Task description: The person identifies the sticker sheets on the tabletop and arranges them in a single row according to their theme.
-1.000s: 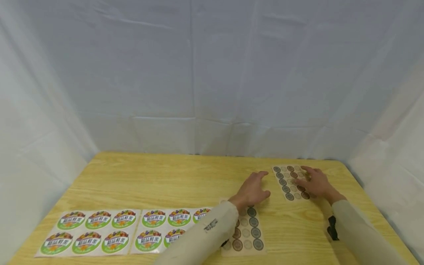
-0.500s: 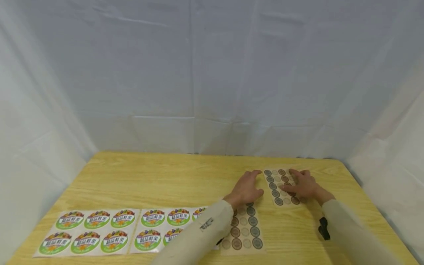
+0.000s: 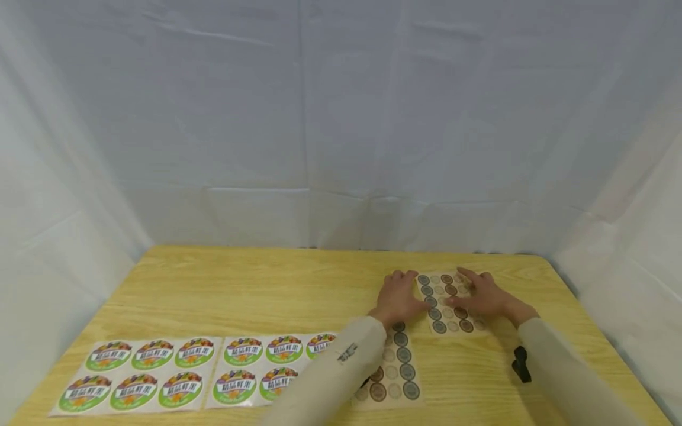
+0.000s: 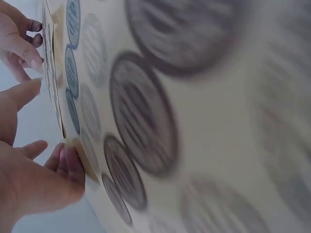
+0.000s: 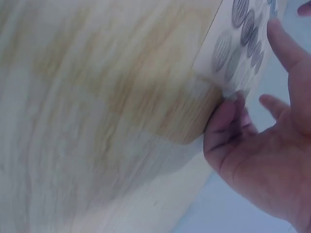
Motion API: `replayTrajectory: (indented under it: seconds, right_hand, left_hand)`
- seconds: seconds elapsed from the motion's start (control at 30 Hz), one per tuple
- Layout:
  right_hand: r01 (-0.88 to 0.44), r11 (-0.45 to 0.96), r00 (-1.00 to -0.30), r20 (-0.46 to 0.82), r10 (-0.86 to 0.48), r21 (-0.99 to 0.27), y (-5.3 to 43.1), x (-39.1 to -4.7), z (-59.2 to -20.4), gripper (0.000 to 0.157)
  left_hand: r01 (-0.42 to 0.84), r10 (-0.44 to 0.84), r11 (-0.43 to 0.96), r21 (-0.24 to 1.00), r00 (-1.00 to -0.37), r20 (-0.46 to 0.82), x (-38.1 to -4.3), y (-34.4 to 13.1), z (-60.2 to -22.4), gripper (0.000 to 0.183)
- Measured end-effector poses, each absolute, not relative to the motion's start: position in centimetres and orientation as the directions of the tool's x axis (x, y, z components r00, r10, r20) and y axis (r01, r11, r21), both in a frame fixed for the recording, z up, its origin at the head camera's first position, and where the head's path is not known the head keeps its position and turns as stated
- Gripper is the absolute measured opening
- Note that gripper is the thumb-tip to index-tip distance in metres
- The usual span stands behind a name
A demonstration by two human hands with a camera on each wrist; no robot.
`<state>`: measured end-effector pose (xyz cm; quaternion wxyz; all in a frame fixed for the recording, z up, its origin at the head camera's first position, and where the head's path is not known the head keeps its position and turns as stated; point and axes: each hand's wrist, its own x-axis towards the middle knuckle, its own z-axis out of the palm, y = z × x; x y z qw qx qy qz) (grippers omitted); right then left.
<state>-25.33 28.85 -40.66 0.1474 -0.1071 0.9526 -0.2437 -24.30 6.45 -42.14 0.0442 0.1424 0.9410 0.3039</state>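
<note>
A sheet of round stickers [image 3: 440,313] in dark, pale and brown circles lies flat on the table at the right. My right hand [image 3: 483,297] rests on its right part, thumb and forefinger spread over the circles. At the sheet's left edge is my left hand [image 3: 396,299], its thumb reaching to the edge. The left wrist view has the left hand's curved fingers [image 4: 70,162] down by the sheets. In the right wrist view, the right hand's lower fingers [image 5: 226,124] bend down beside the sheet's edge. A second similar sheet [image 3: 391,373] lies nearer, partly under the left forearm.
Two sheets of large fruit-label stickers [image 3: 135,378] [image 3: 256,376] lie side by side at the front left; the left sleeve covers part of the second. A pale curtain [image 3: 341,136] hangs behind the wooden table [image 3: 256,284] and along both sides.
The far sticker sheet has slid left with the right hand, up to the left hand. The left hand has stayed about where it was; the other sheets lie as before.
</note>
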Motion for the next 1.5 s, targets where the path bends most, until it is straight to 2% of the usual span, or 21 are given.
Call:
replayTrajectory:
  seconds: [0.17, 0.37, 0.6, 0.93, 1.23, 1.5]
  right_hand:
    - [-0.131, 0.849, -0.916, -0.265, -0.301, -0.513, 29.4, -26.1, -40.9, 0.093]
    - [-0.136, 0.859, -0.894, -0.312, -0.321, -0.494, 28.5, -26.5, -40.5, 0.095]
    - [-0.130, 0.889, -0.890, -0.344, -0.300, -0.439, 28.1, -26.4, -40.1, 0.100]
    - [-0.077, 0.905, -0.888, -0.384, -0.253, -0.418, 27.8, -26.1, -39.3, 0.097]
    - [-0.071, 0.907, -0.895, -0.375, -0.241, -0.415, 27.5, -25.4, -38.7, 0.095]
    - [-0.080, 0.907, -0.905, -0.352, -0.240, -0.413, 27.4, -25.2, -38.7, 0.093]
  left_hand:
    - [0.214, 0.257, 0.873, 0.439, -0.966, -0.040, -24.4, 7.7, -41.7, 0.073]
    - [0.157, 0.206, 0.906, 0.394, -0.975, -0.086, -24.6, 7.6, -41.3, 0.080]
    - [0.119, 0.200, 0.903, 0.412, -0.967, -0.160, -24.7, 7.5, -40.7, 0.085]
    - [0.070, 0.181, 0.900, 0.429, -0.958, -0.224, -24.8, 7.8, -39.9, 0.084]
    - [0.085, 0.188, 0.902, 0.423, -0.960, -0.209, -24.5, 8.3, -39.8, 0.078]
    - [0.054, 0.170, 0.921, 0.385, -0.946, -0.274, -24.3, 9.6, -39.5, 0.063]
